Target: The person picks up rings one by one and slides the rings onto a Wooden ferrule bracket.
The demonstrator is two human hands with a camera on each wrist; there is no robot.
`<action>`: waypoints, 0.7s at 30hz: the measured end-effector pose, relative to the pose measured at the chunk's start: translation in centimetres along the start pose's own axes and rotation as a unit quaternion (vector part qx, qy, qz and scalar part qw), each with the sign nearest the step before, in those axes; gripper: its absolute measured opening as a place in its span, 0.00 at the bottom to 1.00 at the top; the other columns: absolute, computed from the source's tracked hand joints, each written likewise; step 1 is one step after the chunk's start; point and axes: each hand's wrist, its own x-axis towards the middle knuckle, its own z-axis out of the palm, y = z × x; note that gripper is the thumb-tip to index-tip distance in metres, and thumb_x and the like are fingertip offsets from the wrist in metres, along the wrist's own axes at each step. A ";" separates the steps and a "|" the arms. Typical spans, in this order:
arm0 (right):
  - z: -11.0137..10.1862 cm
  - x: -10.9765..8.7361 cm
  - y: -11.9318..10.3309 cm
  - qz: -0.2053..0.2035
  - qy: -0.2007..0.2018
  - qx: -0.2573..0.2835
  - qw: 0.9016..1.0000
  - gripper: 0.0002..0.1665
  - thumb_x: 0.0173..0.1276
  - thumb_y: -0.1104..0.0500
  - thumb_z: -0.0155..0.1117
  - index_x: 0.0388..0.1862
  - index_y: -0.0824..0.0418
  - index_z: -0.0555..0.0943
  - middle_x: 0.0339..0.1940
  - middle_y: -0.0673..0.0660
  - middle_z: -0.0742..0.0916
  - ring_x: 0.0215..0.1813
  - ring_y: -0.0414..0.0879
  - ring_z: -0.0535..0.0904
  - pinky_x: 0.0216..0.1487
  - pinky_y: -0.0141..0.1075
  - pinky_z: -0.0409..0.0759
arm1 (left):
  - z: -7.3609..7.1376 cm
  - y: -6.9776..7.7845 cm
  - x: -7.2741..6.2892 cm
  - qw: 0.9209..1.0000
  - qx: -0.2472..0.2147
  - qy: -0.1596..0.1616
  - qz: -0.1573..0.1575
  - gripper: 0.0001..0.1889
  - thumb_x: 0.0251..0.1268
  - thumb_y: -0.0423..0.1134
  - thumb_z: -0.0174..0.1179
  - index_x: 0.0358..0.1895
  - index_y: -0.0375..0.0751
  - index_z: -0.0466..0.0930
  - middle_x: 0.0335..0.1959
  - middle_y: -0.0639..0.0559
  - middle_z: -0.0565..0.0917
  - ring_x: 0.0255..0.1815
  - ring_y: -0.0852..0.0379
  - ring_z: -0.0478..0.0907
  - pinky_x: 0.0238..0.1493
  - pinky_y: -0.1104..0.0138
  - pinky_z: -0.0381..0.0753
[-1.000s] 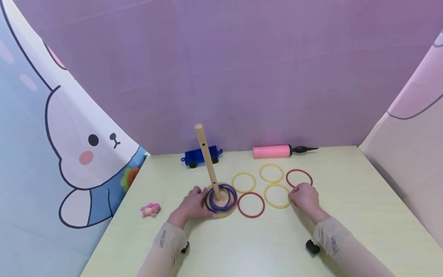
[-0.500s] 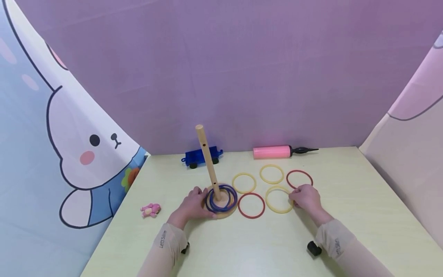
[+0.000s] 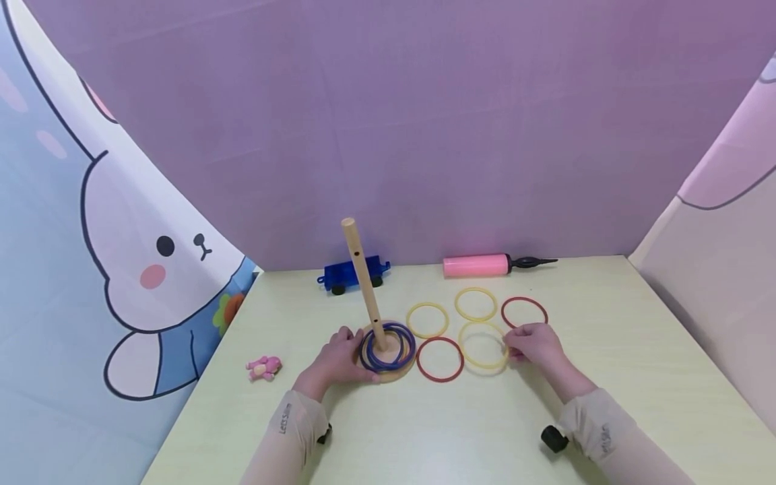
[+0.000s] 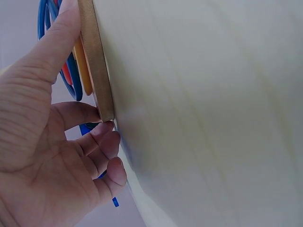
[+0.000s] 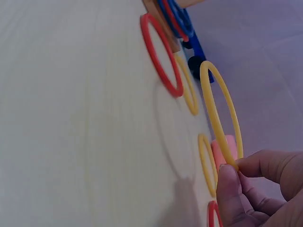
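My left hand [image 3: 336, 358] grips the round base [image 4: 98, 66] of a wooden ring-toss stand, thumb over its top and fingertips at the edge. The stand's post [image 3: 366, 289] rises upright, pierced with small holes. Blue rings [image 3: 414, 351] lie around its foot, and the wrist views also show red and yellow among them. With thumb and fingertips, my right hand [image 3: 536, 347] pinches a yellow ring [image 5: 213, 109] by its near right side. That ring is lifted off the table, its shadow [image 5: 163, 135] visible below in the right wrist view.
Between the stand and my right hand lies a red ring [image 3: 440, 380]. Two yellow rings are behind, one left [image 3: 408, 320] and one right [image 3: 475, 289], with another red ring [image 3: 524, 298] farther right. Behind are a blue toy wagon [image 3: 341, 275] and pink pump [image 3: 475, 265]; a pink figurine [image 3: 264, 368] lies left.
The yellow ring in my right hand first slid slightly toward me, then rose off the table. My left hand has stayed on the stand's base.
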 end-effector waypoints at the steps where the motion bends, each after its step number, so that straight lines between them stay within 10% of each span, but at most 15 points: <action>1: 0.0 -0.1 -0.2 0.000 -0.004 0.011 1.000 0.13 0.64 0.67 0.64 0.42 0.78 0.80 0.26 0.58 0.85 0.26 0.43 0.80 0.32 0.35 0.82 | 0.0 0.0 0.0 1.000 -0.001 0.000 0.000 0.61 0.35 0.67 0.75 0.73 0.35 0.61 0.52 0.43 0.69 0.49 0.47 0.67 0.53 0.50 0.71; 21: 0.7 -3.0 -4.9 -0.048 -0.067 0.085 0.993 0.15 0.67 0.67 0.62 0.46 0.80 0.78 0.31 0.56 0.85 0.28 0.43 0.82 0.35 0.36 0.83 | 0.1 -0.1 0.0 1.000 -0.003 -0.002 -0.003 0.61 0.35 0.68 0.75 0.74 0.37 0.61 0.52 0.44 0.69 0.49 0.48 0.67 0.53 0.50 0.71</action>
